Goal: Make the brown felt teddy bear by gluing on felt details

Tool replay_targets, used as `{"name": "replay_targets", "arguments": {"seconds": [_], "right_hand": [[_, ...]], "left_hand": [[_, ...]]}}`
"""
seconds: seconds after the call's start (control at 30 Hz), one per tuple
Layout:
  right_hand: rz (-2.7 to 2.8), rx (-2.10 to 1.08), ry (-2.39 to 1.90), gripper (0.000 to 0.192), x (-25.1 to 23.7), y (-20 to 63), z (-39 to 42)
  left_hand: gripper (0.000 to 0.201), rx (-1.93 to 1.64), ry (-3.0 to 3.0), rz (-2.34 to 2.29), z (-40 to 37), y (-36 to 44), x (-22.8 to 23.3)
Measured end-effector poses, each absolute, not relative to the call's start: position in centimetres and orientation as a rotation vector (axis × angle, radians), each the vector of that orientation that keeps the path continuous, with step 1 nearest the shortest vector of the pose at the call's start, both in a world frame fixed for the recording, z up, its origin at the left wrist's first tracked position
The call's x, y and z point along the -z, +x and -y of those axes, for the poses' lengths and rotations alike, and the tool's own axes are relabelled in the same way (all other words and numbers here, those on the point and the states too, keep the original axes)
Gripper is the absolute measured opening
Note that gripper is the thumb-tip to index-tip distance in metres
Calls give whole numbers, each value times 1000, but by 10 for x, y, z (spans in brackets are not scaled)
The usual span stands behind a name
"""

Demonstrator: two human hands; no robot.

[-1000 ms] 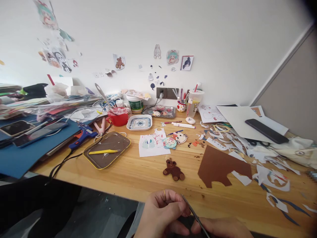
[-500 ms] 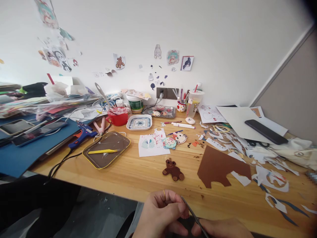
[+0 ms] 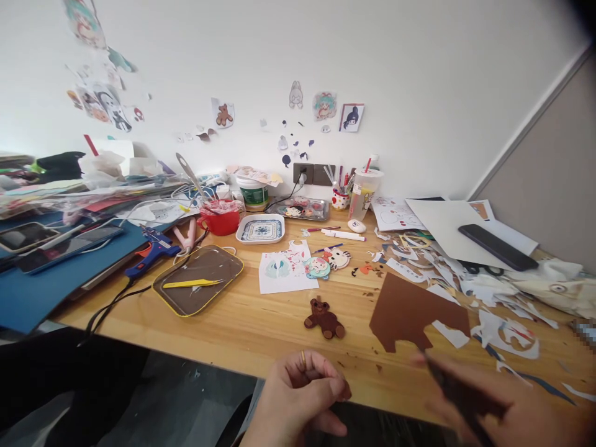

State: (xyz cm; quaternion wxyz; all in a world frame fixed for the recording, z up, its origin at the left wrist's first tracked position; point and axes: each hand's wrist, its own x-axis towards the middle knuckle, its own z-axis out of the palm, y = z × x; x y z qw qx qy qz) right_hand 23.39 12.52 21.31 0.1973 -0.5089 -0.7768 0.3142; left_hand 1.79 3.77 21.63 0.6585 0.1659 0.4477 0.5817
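Observation:
My left hand [image 3: 305, 394] is closed in a pinch at the front edge of the table. A small brown piece [image 3: 346, 391] shows at its fingertips. Over the edge to the right, my right hand [image 3: 507, 397] is blurred by motion and grips a dark, pointed tool [image 3: 454, 388], whose exact kind is smeared. Ahead of my left hand lies a brown paper bear [image 3: 326, 319] with lighter paws and a round-eared head. A cut sheet of brown paper [image 3: 410, 310] lies beyond my right hand, its lower edge notched.
Paper scraps [image 3: 442, 267] and a black case [image 3: 498, 247] cover the right side. Farther left are a brown tray [image 3: 186, 301] with yellow tweezers [image 3: 193, 283], a blue glue gun [image 3: 151, 251] and a red cup [image 3: 221, 220]. A lidded drink cup [image 3: 364, 192] stands by the wall.
My right hand has moved away to the right and slightly up with the dark tool, leaving my left hand. My left hand keeps its pinch in nearly the same place.

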Motion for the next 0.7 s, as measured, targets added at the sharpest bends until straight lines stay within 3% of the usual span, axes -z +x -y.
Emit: {"name": "replay_targets", "arguments": {"seconds": [0.17, 0.3, 0.53, 0.7], "right_hand": [[2286, -24, -1908, 39, -232, 260, -171], [2475, 234, -1882, 37, -229, 267, -195], [2430, 363, -1662, 27, -215, 252, -190], [2513, -402, -1167, 20, -215, 190, -143]], "left_hand": [[19, -1353, 350, -1025, -40, 18, -216], [20, -1381, 295, -1051, -41, 16, -215], [19, -1366, 253, -1174, -49, 9, -207], [17, -1357, 309, -1344, -63, 10, -200]]}}
